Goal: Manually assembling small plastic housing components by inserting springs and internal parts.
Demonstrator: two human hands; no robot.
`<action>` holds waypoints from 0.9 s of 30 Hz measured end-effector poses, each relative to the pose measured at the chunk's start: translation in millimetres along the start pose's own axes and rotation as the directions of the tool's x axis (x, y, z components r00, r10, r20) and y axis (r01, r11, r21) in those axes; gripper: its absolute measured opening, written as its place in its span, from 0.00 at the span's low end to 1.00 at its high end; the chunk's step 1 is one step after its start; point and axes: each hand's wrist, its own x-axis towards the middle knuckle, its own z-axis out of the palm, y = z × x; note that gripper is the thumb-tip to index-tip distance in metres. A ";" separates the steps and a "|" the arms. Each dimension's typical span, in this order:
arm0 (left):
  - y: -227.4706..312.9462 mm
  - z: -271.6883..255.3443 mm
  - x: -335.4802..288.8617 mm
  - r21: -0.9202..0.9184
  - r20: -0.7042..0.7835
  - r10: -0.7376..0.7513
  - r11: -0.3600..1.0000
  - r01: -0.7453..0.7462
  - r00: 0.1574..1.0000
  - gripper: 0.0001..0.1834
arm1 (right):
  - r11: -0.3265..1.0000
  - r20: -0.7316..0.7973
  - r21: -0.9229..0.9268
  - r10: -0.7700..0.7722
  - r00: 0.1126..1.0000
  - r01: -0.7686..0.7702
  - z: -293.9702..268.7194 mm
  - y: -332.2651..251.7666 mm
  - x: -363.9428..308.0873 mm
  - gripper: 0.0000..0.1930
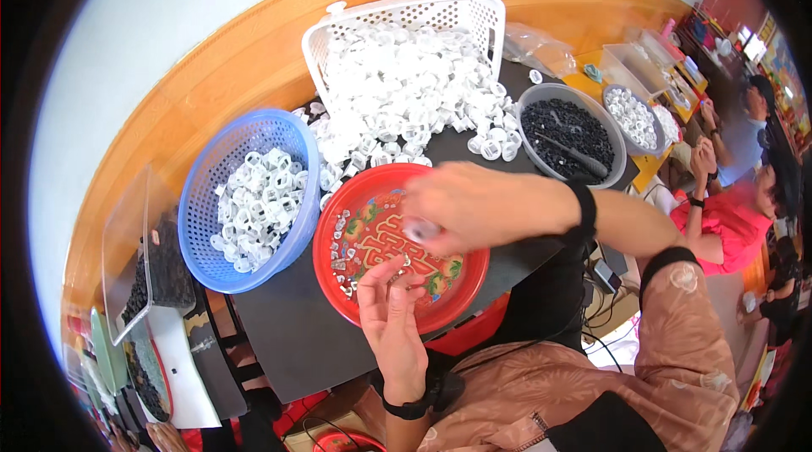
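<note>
Fingers [391, 276] of the left hand [391, 317] curl loosely together over the near rim of the round red plastic tray [338, 236], pinching something small and pale that I cannot make out clearly. Going from the left side of the desk [292, 325], a clear plastic box of dark pieces [156, 270] stands at the edge. Next to it sits a round blue plastic basket [211, 173], tilted toward the tray and holding a heap of white plastic ring-shaped parts [258, 202]. Its rim touches the red tray, which carries a bright printed pattern and a scatter of small white and clear bits along its left side. Behind both, a white perforated plastic crate [406, 16] lies tipped, spilling a big pile of white plastic caps [397, 97] across the dark desk toward the tray. The right hand [474, 207] reaches across from the right over the tray, its fingers closed around a small white cap [420, 230], blurred, just above the left fingers. Further right stands a grey round bowl of tiny black pieces [567, 131] with a dark tool lying in it, then a second grey bowl of white parts [634, 118]. At the far right other people sit at the neighbouring yellow table, one in a red shirt [719, 228].
</note>
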 end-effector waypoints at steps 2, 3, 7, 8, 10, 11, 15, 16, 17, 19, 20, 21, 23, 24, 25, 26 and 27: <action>-1.3 -3.7 -1.6 0.013 0.001 -0.005 1.000 0.005 1.000 0.14 | 0.984 -0.236 0.171 0.001 0.972 0.040 -11.9 -5.7 31.3 0.12; -2.0 -4.2 -1.5 0.026 -0.006 -0.009 1.000 0.009 1.000 0.13 | 0.955 -0.374 0.292 0.056 0.926 0.060 -23.8 -13.2 41.6 0.13; 2.3 -3.4 -3.8 -0.003 -0.026 -0.012 1.000 0.012 1.000 0.09 | 0.979 -0.506 0.195 0.150 0.849 -0.057 -33.7 26.2 59.8 0.11; 2.1 -3.8 -3.8 -0.003 -0.019 -0.017 1.000 0.017 1.000 0.09 | 0.995 -0.509 0.023 0.099 0.855 -0.102 -27.9 52.7 56.0 0.10; 1.6 -4.8 -3.4 -0.005 -0.013 -0.020 1.000 0.020 1.000 0.08 | 0.938 -0.420 -0.198 0.182 0.889 -0.285 -17.2 95.7 43.5 0.10; 1.1 -4.8 -3.4 -0.009 -0.004 -0.021 1.000 0.021 1.000 0.08 | 0.915 -0.392 -0.176 0.273 0.878 -0.364 -15.2 109.7 36.0 0.11; 1.0 -4.9 -3.6 0.008 -0.001 -0.022 1.000 0.022 1.000 0.07 | 0.830 -0.364 -0.077 0.493 0.790 -0.553 -8.3 141.8 28.2 0.13; 0.2 -5.6 -3.5 0.011 0.000 -0.020 1.000 0.020 1.000 0.07 | 0.831 -0.367 -0.075 0.492 0.790 -0.552 -6.4 142.6 30.3 0.13; -1.4 -6.6 -3.3 0.010 -0.001 -0.015 1.000 0.015 1.000 0.07 | 0.821 -0.345 -0.073 0.512 0.787 -0.566 -3.7 143.3 34.8 0.14; -3.6 -7.7 -2.6 0.015 0.000 -0.009 1.000 0.009 1.000 0.07 | 0.813 -0.327 -0.065 0.531 0.782 -0.579 4.1 145.6 41.8 0.15; -4.5 -8.0 -2.6 0.010 -0.007 0.006 1.000 -0.006 1.000 0.07 | 0.806 -0.321 -0.107 0.526 0.787 -0.582 9.7 147.0 44.5 0.16; -5.1 -8.6 -2.6 0.006 -0.013 0.021 1.000 -0.021 1.000 0.06 | 0.798 -0.314 -0.148 0.522 0.793 -0.584 14.6 148.5 46.5 0.16; -7.3 -8.0 -2.3 -0.004 -0.015 0.045 0.999 -0.045 0.999 0.06 | 0.803 -0.326 -0.135 0.517 0.792 -0.580 21.5 152.6 45.7 0.15; -8.1 -7.5 -2.5 -0.019 -0.018 0.067 0.998 -0.068 0.998 0.06 | 0.818 -0.351 -0.076 0.514 0.783 -0.571 25.5 155.3 44.5 0.13; -9.2 -6.4 -2.3 -0.017 -0.011 0.065 0.998 -0.065 0.998 0.06 | 0.829 -0.376 -0.019 0.511 0.773 -0.558 25.8 155.5 43.9 0.12; -10.8 -4.7 -2.1 -0.017 -0.011 0.066 0.998 -0.066 0.998 0.06 | 0.824 -0.383 -0.018 0.517 0.765 -0.566 26.6 155.6 41.3 0.12; -12.8 -2.5 -1.5 -0.018 -0.007 0.065 0.998 -0.065 0.998 0.06 | 0.835 -0.388 0.007 0.509 0.768 -0.550 28.8 154.8 36.8 0.12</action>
